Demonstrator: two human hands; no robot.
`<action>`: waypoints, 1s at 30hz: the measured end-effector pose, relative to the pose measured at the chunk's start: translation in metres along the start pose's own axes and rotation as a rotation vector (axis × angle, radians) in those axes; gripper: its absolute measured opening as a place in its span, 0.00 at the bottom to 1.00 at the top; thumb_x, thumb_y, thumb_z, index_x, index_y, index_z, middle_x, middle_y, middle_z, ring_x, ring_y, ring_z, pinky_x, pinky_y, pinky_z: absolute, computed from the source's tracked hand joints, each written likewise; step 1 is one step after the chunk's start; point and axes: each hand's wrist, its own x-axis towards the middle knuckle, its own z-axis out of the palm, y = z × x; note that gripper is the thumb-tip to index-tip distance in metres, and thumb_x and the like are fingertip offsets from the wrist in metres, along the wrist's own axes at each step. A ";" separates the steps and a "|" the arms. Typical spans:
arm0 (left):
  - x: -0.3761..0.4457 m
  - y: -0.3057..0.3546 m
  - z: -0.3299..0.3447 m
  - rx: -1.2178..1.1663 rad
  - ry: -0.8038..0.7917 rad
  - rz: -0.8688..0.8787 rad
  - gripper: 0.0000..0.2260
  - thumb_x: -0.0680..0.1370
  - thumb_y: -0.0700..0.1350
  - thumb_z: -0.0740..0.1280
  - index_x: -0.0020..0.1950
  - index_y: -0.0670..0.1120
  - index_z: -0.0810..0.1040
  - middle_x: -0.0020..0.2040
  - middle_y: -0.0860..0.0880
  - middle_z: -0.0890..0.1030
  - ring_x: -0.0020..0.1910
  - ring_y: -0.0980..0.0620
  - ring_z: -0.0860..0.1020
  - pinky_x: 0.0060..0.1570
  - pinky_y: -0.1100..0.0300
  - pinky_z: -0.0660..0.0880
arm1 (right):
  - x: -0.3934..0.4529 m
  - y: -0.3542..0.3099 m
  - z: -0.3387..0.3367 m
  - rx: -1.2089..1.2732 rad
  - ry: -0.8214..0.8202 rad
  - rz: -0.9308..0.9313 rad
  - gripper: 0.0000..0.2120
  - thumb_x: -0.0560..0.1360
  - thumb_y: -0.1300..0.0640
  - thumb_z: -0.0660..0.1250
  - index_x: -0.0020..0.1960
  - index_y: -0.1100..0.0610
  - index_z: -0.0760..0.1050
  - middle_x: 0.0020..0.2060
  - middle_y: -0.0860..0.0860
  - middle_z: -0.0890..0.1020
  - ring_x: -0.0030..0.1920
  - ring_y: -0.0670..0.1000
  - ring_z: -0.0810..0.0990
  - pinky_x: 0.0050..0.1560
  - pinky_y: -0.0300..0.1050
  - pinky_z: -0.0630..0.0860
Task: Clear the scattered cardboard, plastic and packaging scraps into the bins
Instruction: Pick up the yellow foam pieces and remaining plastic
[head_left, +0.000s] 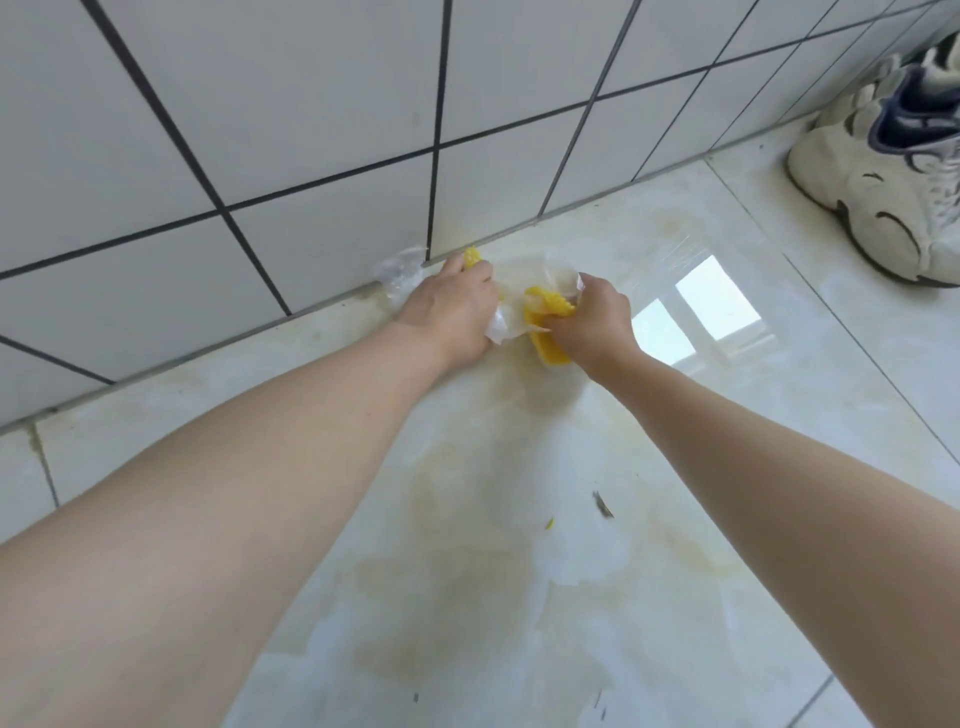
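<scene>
Crumpled clear plastic wrap (511, 291) with yellow packaging scraps (545, 322) inside, low on the floor (467, 519) right at the foot of the tiled wall (311, 130). Gripped from both sides: left hand (452, 306) curled round the wrap's left end, a yellow bit poking out above the knuckles; right hand (597, 317) clenched on the right end and the yellow piece. More clear film (397, 273) bunched against the wall just left of the left hand. Small dark debris (602, 504) and a tiny yellow fleck (549, 522) nearer on the stained floor. White sneaker (883, 171) well apart at far right, near the wall.
</scene>
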 end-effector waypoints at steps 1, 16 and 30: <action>-0.006 -0.005 0.001 0.005 0.016 -0.004 0.13 0.76 0.44 0.64 0.58 0.40 0.74 0.60 0.45 0.71 0.62 0.42 0.67 0.58 0.50 0.71 | -0.003 -0.003 0.000 0.011 0.001 0.009 0.08 0.70 0.54 0.67 0.46 0.57 0.76 0.38 0.50 0.80 0.41 0.53 0.78 0.40 0.44 0.77; -0.154 -0.077 -0.032 -0.455 0.231 -0.242 0.12 0.68 0.35 0.69 0.40 0.45 0.65 0.41 0.48 0.68 0.39 0.47 0.67 0.32 0.59 0.57 | -0.085 -0.068 0.032 0.159 -0.126 -0.043 0.10 0.70 0.61 0.63 0.50 0.57 0.78 0.42 0.53 0.82 0.46 0.55 0.81 0.42 0.43 0.79; -0.402 -0.146 -0.088 -0.566 0.466 -0.610 0.14 0.66 0.35 0.69 0.33 0.48 0.65 0.31 0.53 0.68 0.30 0.55 0.65 0.28 0.68 0.62 | -0.259 -0.184 0.123 0.167 -0.450 -0.355 0.07 0.67 0.64 0.63 0.42 0.54 0.75 0.35 0.48 0.78 0.37 0.50 0.78 0.34 0.38 0.74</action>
